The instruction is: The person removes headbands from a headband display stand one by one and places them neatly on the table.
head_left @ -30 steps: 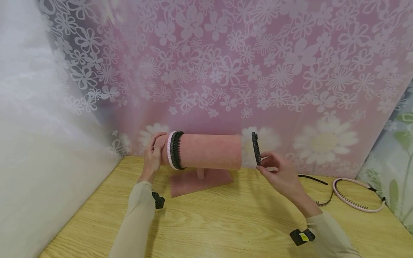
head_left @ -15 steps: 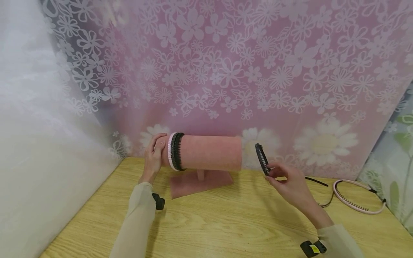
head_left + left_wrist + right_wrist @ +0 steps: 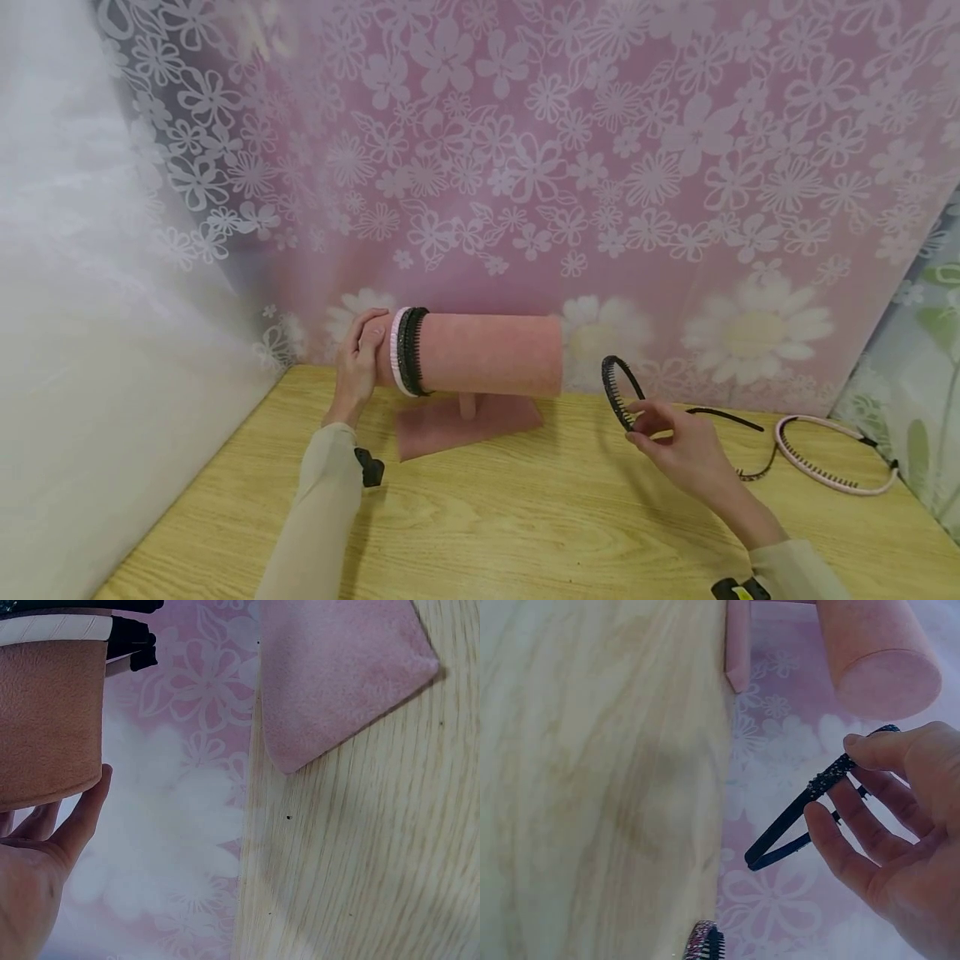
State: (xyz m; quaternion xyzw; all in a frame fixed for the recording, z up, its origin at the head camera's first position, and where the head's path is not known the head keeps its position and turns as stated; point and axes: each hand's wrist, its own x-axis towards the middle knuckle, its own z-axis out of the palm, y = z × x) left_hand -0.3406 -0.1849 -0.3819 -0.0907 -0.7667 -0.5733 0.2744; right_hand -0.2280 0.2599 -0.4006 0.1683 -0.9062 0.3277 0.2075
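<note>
The left hand (image 3: 355,371) grips one end of the pink headband stand (image 3: 495,354), maybe so it won't wobble. The right hand (image 3: 684,450) pinches a sparkly black headband (image 3: 826,780) past the other end, likely leaving its loop free.

You see diffuse light in the head view, a sheen on the white curtain (image 3: 97,250) and a faint shadow on the table (image 3: 487,517) below your right hand (image 3: 688,452); the backdrop (image 3: 172,802) washes out in the left wrist view; the right wrist view is hazy.
</note>
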